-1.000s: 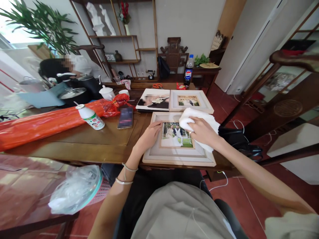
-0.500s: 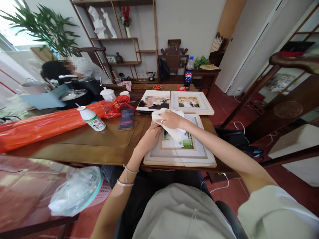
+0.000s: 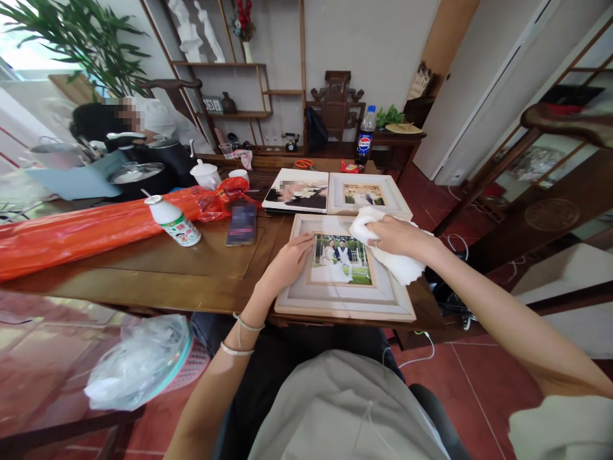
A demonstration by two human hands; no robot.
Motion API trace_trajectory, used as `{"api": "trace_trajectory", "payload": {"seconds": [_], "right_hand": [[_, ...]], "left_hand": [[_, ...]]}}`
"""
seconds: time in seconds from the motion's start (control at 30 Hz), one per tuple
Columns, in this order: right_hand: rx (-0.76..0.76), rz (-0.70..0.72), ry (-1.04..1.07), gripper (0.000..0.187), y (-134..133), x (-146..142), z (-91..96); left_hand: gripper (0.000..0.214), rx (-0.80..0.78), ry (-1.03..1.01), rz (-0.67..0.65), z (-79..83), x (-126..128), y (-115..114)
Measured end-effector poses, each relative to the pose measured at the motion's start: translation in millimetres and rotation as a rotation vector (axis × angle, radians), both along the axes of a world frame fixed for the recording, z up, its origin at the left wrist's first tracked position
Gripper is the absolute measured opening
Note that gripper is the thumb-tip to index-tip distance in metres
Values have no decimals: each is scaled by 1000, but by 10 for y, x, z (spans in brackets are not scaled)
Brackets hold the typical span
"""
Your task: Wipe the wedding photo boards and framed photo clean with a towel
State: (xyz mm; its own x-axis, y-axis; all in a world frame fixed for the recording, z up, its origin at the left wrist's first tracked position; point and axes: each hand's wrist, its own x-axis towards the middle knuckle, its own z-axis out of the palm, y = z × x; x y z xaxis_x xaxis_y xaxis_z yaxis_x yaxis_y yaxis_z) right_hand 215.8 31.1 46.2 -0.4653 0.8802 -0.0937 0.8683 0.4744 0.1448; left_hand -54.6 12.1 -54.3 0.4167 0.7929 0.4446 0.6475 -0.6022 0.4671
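Observation:
A white picture frame (image 3: 345, 305) lies flat at the table's near edge, holding a photo (image 3: 343, 260) of two people on grass. My left hand (image 3: 286, 263) rests on the frame's left side, its fingers stretched out and touching the border beside the photo. Bunched under my right hand (image 3: 395, 235) is a white cloth (image 3: 406, 267), pressed on the frame's upper right corner and hanging over its right side. Behind lie a second framed photo (image 3: 405, 207) and a frameless photo panel (image 3: 299, 201), side by side.
On the table (image 3: 211, 281) to the left are a phone (image 3: 241, 225), a white bottle (image 3: 173, 221) with a straw and a long red plastic-wrapped bundle (image 3: 96, 230). Orange scissors (image 3: 303, 164) and a cola bottle (image 3: 365, 137) stand farther back. A bag-lined basket (image 3: 184, 370) is below left.
My right hand has moved with the cloth from the frame's upper left to its upper right corner, uncovering the photo. My left hand stays on the left border.

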Motion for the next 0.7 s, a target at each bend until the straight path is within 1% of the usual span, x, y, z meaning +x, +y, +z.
{"api": "trace_trajectory", "payload": {"seconds": [0.07,0.13,0.23,0.3,0.37,0.43,0.5,0.6,0.7], "right_hand": [[9,5,-10,20,-42,-28,-1],[21,26,-10,26,-68,-128,4],[145,96,61,38,-55,-364,4],[248,205,134,42,-4,-552,-28],[293,345,179,43,77,-742,-102],[277,461,179,43,174,-909,-208],[241,529,159,43,263,-1018,-314],[208,549,143,38,330,-1028,-404],[214,510,138,37,294,-863,-395]], "left_hand": [[39,-21,-6,-12,15,-7,-24],[40,-40,5,-12,26,-12,-44],[43,-55,21,-15,35,-13,-57],[42,-52,17,-18,38,-7,-57],[40,-50,20,-19,42,1,-56],[36,-56,29,-4,50,10,-59],[32,-72,37,17,63,17,-67],[29,-78,32,22,76,21,-74],[32,-61,12,-22,63,14,-63]]}}
